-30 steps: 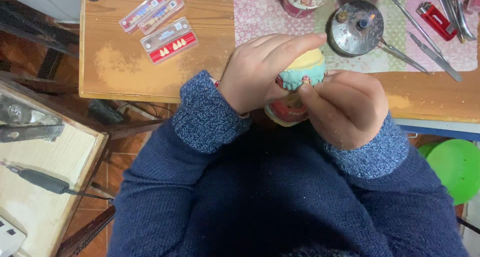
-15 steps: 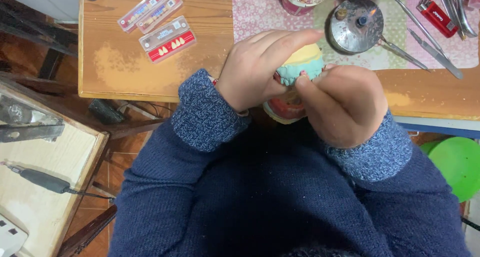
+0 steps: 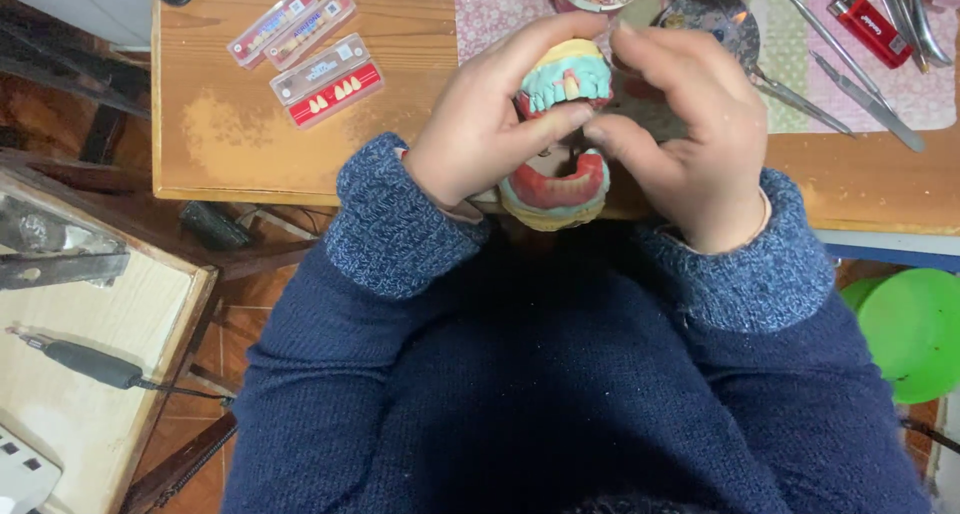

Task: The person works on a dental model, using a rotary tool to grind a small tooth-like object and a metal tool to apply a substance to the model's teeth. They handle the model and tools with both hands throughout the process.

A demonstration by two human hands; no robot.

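Left hand [image 3: 480, 139]: grip pinching the dental model [image 3: 562, 134], held above the table [image 3: 400, 124] edge.
Right hand [image 3: 685, 139]: fingertips pressed together at model's upper teeth.
Tooth cards [image 3: 325, 79]: clear cases, small teeth rows inside.

So the dental model [image 3: 560, 134] sits right at the near edge of the wooden table [image 3: 240, 144], with the left hand [image 3: 480, 124] on its left and the right hand [image 3: 690, 144] on its right. Tooth cards [image 3: 310, 59] lie further left on the table; a lighter [image 3: 868, 14] and metal tools [image 3: 850, 89] lie far right on the mat [image 3: 900, 94]. A green bucket [image 3: 915, 329] sits below the table's right end.
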